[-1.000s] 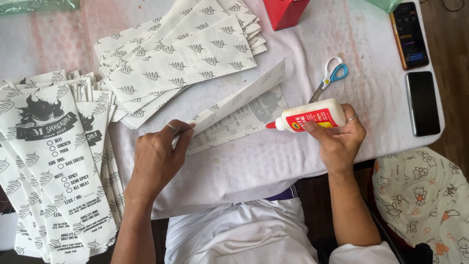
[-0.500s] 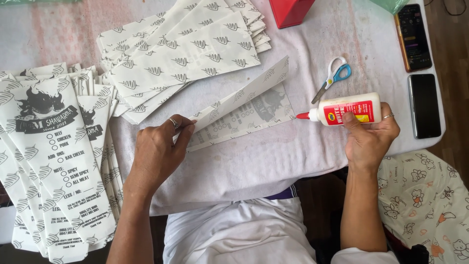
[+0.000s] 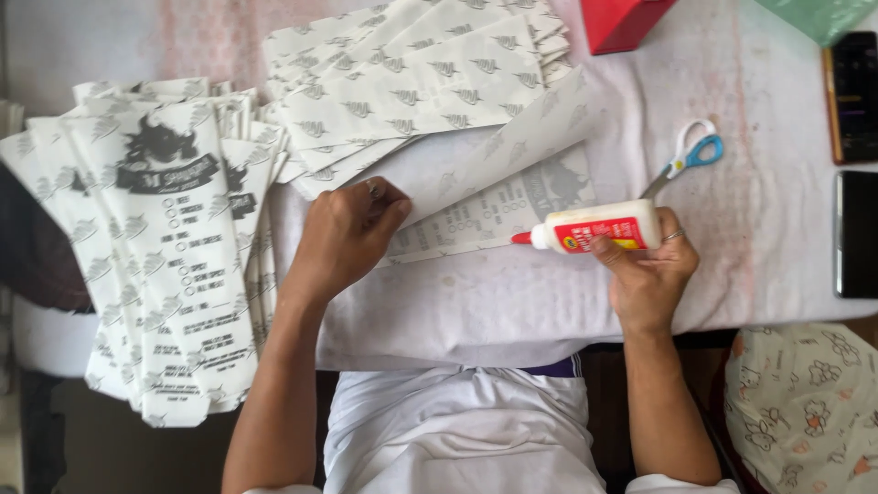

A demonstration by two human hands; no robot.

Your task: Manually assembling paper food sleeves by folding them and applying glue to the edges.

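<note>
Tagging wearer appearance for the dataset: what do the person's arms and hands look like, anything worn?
Both forearms are bare, with no sleeves or gloves visible. The left hand has a ring on one finger; the right hand has a thin band ring. No watch or bracelets are visible.
</note>
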